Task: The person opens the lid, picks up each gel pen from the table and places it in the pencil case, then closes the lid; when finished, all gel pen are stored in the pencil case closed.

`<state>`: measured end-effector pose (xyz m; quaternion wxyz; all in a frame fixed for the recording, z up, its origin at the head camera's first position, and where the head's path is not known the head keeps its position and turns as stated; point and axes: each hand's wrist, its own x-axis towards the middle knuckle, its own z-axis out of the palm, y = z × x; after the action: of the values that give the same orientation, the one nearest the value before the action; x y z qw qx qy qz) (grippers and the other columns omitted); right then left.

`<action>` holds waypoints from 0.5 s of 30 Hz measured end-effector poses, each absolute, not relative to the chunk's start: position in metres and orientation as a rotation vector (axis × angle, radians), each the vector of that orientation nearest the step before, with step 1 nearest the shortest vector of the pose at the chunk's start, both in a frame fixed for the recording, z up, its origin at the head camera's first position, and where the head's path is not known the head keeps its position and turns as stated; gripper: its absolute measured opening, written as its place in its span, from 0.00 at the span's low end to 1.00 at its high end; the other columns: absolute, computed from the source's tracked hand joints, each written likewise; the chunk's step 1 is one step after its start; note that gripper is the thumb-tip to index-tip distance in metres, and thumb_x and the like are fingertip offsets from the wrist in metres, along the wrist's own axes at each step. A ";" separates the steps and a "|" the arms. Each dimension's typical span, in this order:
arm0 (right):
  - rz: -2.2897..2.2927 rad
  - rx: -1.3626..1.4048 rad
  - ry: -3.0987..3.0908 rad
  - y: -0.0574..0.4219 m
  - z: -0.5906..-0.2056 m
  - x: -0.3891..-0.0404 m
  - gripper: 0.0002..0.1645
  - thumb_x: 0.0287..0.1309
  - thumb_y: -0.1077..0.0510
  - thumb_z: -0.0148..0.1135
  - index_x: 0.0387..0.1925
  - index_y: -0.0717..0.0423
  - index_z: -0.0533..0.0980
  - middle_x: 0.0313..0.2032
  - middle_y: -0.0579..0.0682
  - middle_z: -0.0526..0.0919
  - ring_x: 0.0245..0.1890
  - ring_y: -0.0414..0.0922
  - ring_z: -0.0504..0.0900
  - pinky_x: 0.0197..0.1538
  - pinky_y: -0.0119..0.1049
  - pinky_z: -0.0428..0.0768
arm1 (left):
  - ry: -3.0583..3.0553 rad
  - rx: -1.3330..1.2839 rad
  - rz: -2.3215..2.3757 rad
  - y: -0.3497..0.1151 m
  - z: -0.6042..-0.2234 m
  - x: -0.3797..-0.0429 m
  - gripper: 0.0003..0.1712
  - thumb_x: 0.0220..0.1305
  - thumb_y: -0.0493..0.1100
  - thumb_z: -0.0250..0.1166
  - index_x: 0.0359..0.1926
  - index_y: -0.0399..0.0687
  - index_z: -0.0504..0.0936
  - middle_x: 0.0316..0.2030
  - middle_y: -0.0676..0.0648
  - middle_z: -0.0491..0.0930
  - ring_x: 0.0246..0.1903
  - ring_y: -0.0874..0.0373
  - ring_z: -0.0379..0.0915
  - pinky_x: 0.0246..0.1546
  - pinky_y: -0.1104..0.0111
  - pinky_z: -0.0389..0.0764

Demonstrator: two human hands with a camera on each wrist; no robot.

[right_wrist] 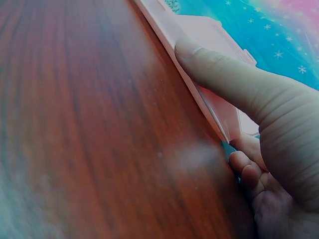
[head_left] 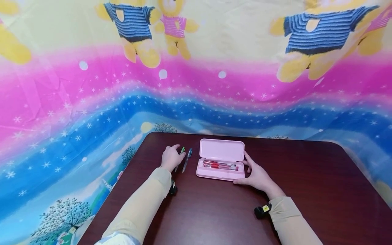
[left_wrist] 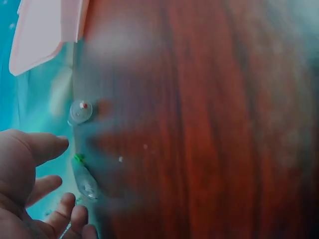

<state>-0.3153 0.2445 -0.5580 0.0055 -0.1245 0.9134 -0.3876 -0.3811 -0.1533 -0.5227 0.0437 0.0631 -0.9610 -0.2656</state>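
Note:
A pink pencil case (head_left: 222, 150) lies with its lid raised on the dark table, and several red pens (head_left: 219, 165) rest in its tray. My right hand (head_left: 259, 176) holds the case's right end, thumb along the front edge and fingers round the side; the right wrist view shows the thumb (right_wrist: 219, 69) on the pink wall. To the left of the case are a blue pen (head_left: 187, 160) and a green-tipped pen (head_left: 182, 149). Over the green one hovers my left hand (head_left: 172, 158). In the left wrist view its thumb and fingers are spread apart beside that pen (left_wrist: 85, 181).
The dark wooden table (head_left: 208, 211) has a rounded far edge close behind the case. A patterned curtain (head_left: 196, 81) with bears and snowflakes hangs behind and to the left. Each wrist wears a small black camera (head_left: 262, 211).

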 end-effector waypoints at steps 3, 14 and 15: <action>-1.220 -0.390 2.857 0.244 -0.558 -0.315 0.91 0.39 0.31 0.91 0.92 0.41 0.40 0.73 0.55 0.82 0.46 0.47 0.72 0.41 0.35 0.72 | -2.976 0.207 -0.790 -0.158 -0.525 -0.382 0.36 0.75 0.56 0.72 0.78 0.49 0.77 0.70 0.37 0.80 0.70 0.39 0.76 0.71 0.45 0.80; -1.222 -0.380 2.858 0.244 -0.558 -0.314 0.91 0.40 0.30 0.91 0.92 0.42 0.40 0.73 0.56 0.82 0.46 0.48 0.72 0.40 0.35 0.72 | -3.027 0.205 -0.773 -0.158 -0.525 -0.384 0.29 0.77 0.53 0.71 0.73 0.51 0.83 0.61 0.42 0.90 0.54 0.45 0.89 0.56 0.50 0.90; -1.221 -0.379 2.858 0.244 -0.558 -0.314 0.91 0.40 0.30 0.91 0.92 0.42 0.40 0.73 0.56 0.82 0.46 0.48 0.72 0.40 0.35 0.72 | -3.027 0.212 -0.791 -0.158 -0.525 -0.384 0.27 0.77 0.52 0.70 0.72 0.51 0.84 0.60 0.43 0.91 0.51 0.46 0.90 0.52 0.52 0.91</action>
<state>-0.3137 0.2445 -0.5577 0.0053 -0.1210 0.9128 -0.3901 -0.3837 -0.1576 -0.5248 0.0031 0.0675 -0.9653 -0.2521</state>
